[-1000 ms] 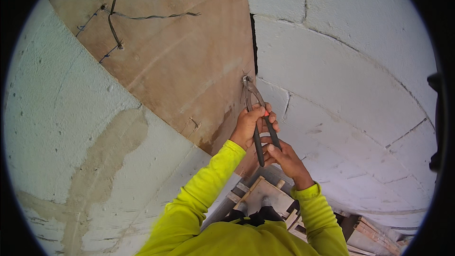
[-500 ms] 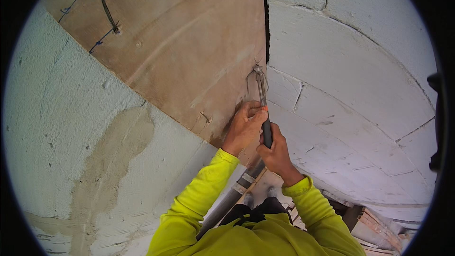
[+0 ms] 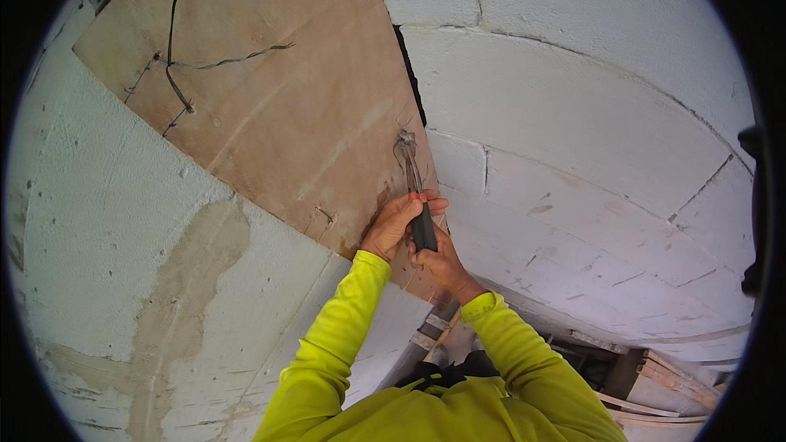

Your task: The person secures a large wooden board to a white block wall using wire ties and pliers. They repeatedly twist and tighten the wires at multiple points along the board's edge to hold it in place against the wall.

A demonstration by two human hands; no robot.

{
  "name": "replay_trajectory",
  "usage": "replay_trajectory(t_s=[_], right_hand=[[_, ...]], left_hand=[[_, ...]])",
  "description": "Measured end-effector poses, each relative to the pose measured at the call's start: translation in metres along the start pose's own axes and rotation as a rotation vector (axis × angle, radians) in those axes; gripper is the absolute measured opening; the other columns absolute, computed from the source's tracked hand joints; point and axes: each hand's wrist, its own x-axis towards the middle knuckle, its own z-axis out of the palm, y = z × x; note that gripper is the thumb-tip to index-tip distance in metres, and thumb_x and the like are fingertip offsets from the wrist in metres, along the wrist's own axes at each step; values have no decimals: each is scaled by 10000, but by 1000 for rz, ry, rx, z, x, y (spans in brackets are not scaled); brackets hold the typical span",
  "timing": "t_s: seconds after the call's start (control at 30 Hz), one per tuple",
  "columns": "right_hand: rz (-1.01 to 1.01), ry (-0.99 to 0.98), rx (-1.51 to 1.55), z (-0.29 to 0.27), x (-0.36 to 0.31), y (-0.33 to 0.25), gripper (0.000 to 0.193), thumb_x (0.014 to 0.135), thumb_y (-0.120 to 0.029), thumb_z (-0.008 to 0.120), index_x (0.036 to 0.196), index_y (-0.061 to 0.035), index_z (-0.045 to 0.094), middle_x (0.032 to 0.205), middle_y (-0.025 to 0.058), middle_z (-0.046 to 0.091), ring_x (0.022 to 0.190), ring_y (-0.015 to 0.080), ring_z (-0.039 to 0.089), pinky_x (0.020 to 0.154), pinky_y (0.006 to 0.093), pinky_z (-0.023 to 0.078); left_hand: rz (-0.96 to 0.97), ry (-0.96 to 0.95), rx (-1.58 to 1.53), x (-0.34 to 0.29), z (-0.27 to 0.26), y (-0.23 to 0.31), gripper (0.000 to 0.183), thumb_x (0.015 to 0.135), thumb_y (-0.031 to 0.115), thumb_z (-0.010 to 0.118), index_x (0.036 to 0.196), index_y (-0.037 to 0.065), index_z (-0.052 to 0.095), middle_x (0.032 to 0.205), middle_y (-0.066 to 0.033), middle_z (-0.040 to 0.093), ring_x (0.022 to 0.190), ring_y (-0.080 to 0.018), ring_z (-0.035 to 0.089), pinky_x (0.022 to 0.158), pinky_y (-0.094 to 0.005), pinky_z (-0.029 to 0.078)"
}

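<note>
A pair of long-handled pincers (image 3: 423, 231) with dark handles and orange bands reaches up the brown plywood board (image 3: 303, 98). Its metal jaws are at a twisted tie wire (image 3: 405, 146) near the board's right edge; whether they bite on it is too small to tell. My left hand (image 3: 393, 227) is closed around the upper handles, thumb in front and fingertips showing on the right side. Lower down, my right hand (image 3: 442, 263) grips the handle ends from the right. The two hands are close together, just off the board.
More wire (image 3: 170, 33) sticks out of the board's upper left, and a short wire loop (image 3: 326, 217) at its lower left. A pale block wall (image 3: 573, 115) runs along the right, a rough wall (image 3: 98, 221) along the left. Timber pieces (image 3: 675, 381) lie at the lower right.
The view has shifted, so the board sits further left and lower. The pincers stay at the same wire, but their handles have turned and now show broader. Both hands remain on them.
</note>
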Motion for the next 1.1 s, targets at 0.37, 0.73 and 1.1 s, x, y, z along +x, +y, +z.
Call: replay_trajectory(t_s=[0.37, 0.73, 1.1], right_hand=[[95, 75, -644, -39, -33, -77, 485, 884, -189, 605, 1300, 41, 509, 1021, 155, 663, 854, 299, 676, 829, 396, 536], [406, 108, -241, -31, -31, -83, 300, 818, -70, 582, 1107, 3, 548, 800, 32, 571, 636, 114, 529, 509, 262, 388], [353, -186, 492, -39, -21, -4, 367, 835, -59, 503, 1201, -23, 512, 766, 40, 530, 545, 154, 487, 519, 289, 432]], left_hand=[[66, 370, -382, 42, 78, 11, 125, 974, 186, 516, 939, 67, 526, 755, -36, 517, 645, -180, 563, 598, -369, 522], [105, 490, 10, 20, 69, 10, 316, 880, 295, 724, 905, 27, 557, 773, -21, 571, 651, -95, 529, 578, -277, 460], [-58, 97, -155, 12, 18, 4, 522, 945, 319, 622, 1304, -50, 534, 1269, -189, 640, 1169, -261, 617, 1039, -404, 481]])
